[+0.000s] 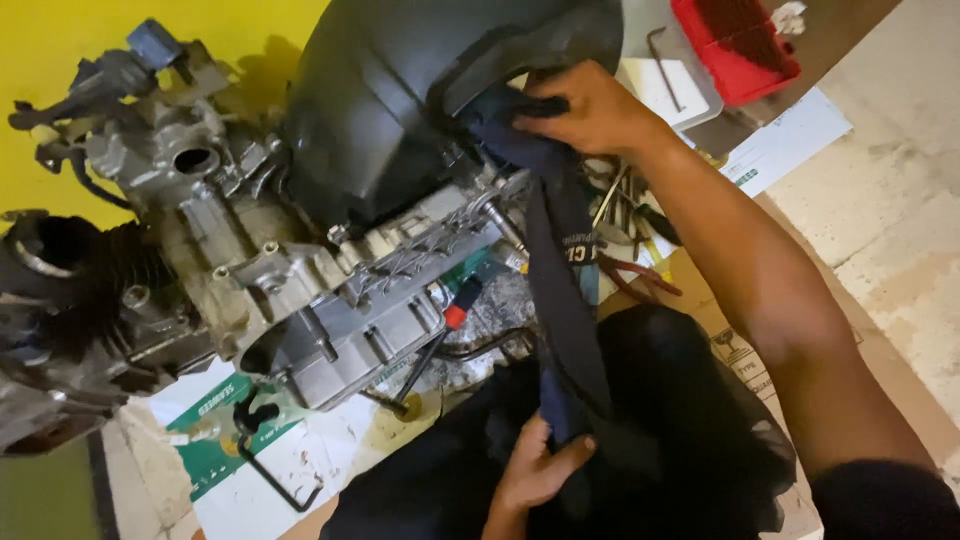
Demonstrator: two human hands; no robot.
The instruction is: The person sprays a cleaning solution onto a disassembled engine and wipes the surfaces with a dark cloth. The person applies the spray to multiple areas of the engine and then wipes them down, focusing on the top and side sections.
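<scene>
A grey metal engine block (330,310) lies on papers, with a large dark plastic cover (400,100) above it. My right hand (590,108) presses the top of a dark blue cloth (560,280) against the cover's rim. The cloth hangs down as a long strip to my left hand (535,470), which grips its lower end. My right forearm runs from the lower right corner up across the view. Black fabric (680,420) lies under the cloth near my left hand.
A red plastic tray (740,45) stands at the top right beside a white box with a hex key (662,65). Several tools (625,220) lie behind my right arm. Another hex key (275,480) and a green packet (215,420) rest on white paper. A yellow wall (80,40) is behind.
</scene>
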